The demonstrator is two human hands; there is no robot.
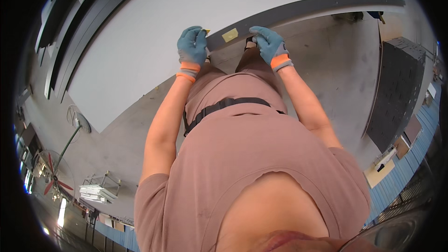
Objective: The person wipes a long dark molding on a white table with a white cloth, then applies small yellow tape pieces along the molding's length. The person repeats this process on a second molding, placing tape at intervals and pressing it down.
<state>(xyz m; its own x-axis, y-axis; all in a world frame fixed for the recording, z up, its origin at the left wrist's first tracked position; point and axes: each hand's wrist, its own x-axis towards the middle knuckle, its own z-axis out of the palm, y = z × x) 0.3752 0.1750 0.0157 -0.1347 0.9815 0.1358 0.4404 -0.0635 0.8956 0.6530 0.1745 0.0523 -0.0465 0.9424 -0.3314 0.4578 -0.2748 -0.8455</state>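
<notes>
A large white panel (154,28) with a dark grey front edge (303,7) lies in front of me. My left hand (192,45), in a blue glove with an orange cuff, grips the panel's edge; a small yellow bit shows at its fingertips. My right hand (269,43), gloved the same way, holds the same dark edge a little to the right. Between the two hands a small yellow tag (229,34) sticks to the dark edge. My torso in a brownish shirt fills the lower middle.
Grey concrete floor (326,65) spreads under and right of the panel. A dark stack of sheets (396,88) stands at the right. Dark panels (70,28) lean at the far left. A standing fan (53,177) and a metal rack (100,189) sit at the lower left.
</notes>
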